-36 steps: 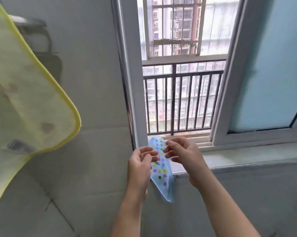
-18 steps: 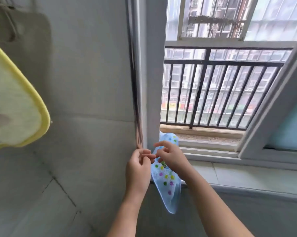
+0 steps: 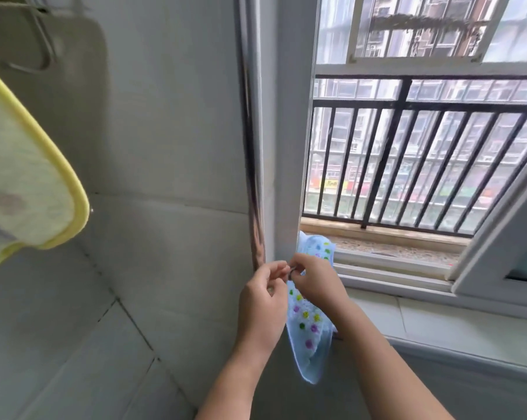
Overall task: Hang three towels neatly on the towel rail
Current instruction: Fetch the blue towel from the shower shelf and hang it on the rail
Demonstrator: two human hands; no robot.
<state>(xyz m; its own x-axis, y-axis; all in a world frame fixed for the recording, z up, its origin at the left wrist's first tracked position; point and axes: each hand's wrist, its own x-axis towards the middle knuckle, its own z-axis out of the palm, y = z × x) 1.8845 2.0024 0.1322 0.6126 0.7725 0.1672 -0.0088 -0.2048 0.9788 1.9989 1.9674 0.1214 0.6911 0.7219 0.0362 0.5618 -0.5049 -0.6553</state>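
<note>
Your left hand (image 3: 263, 301) and your right hand (image 3: 316, 283) meet at the bottom corner of the white window frame (image 3: 286, 147), fingertips against fingertips. Both hands have the fingers curled in, and together they pinch the upper part of the blue dotted towel (image 3: 306, 338). A small dark thing sits at the pinch; what it is, I cannot tell. The towel hangs down over the edge of the window sill (image 3: 438, 322), in front of the wall below it and between your two wrists. Its top end lies on the sill just behind your right hand. A yellow-edged towel (image 3: 28, 183) hangs at the far left, well apart from your hands, in front of the grey tiled wall (image 3: 165, 147). Outside the window stands a dark railing (image 3: 468, 105).
</note>
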